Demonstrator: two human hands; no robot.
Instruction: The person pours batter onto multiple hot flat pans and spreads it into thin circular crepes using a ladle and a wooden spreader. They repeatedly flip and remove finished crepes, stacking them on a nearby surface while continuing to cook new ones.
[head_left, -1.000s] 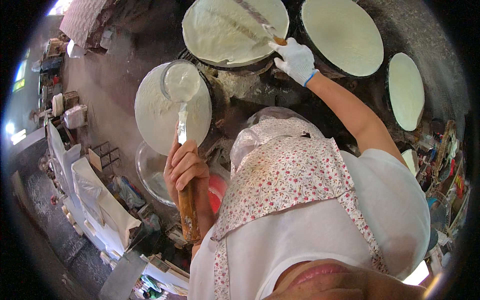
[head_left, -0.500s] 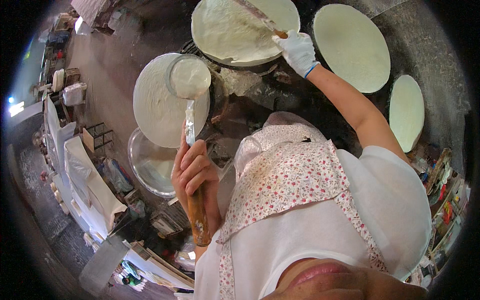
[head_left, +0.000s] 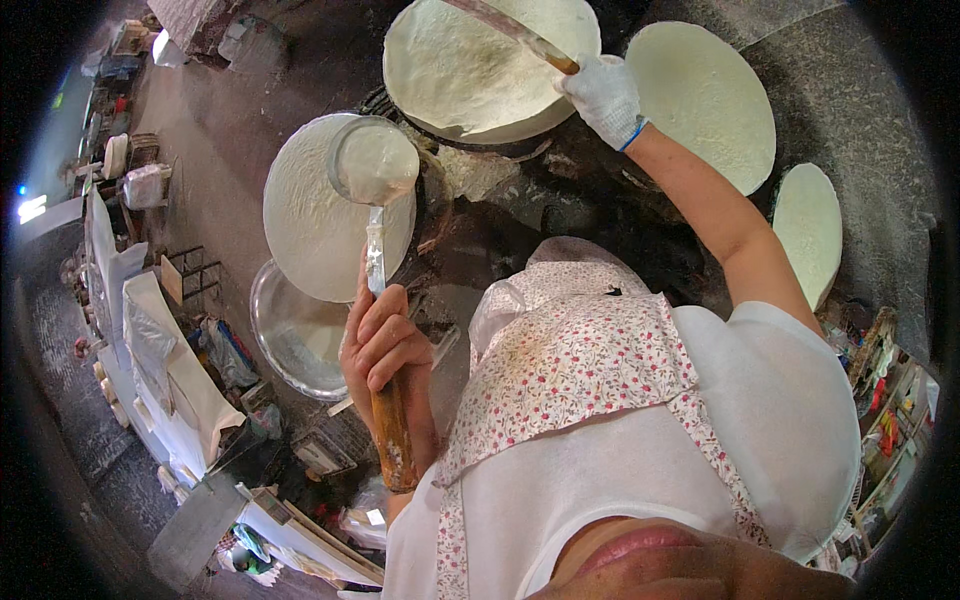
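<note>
My bare left hand is wrapped round the wooden-handled ladle, whose round bowl at the far end holds white batter. Behind the ladle bowl lies a round, pale flat sheet, partly covered by it. My right hand, in a white knitted glove with a blue cuff, grips a long, narrow spatula by its wooden end. The spatula's blade crosses above a large pale round sheet on a dark round griddle; whether blade and sheet touch, I cannot tell. The blade's tip is cut off at the top edge.
Two more pale round sheets stand at the right, one large and one narrow in view. A clear basin with whitish contents sits left of my left hand. Cloth-covered tables and a small metal rack are farther left.
The spatula has swung slightly, its blade now reaching farther left at the top. My gloved hand has shifted a little right. The sheet under it looks rougher. My left hand keeps the ladle.
</note>
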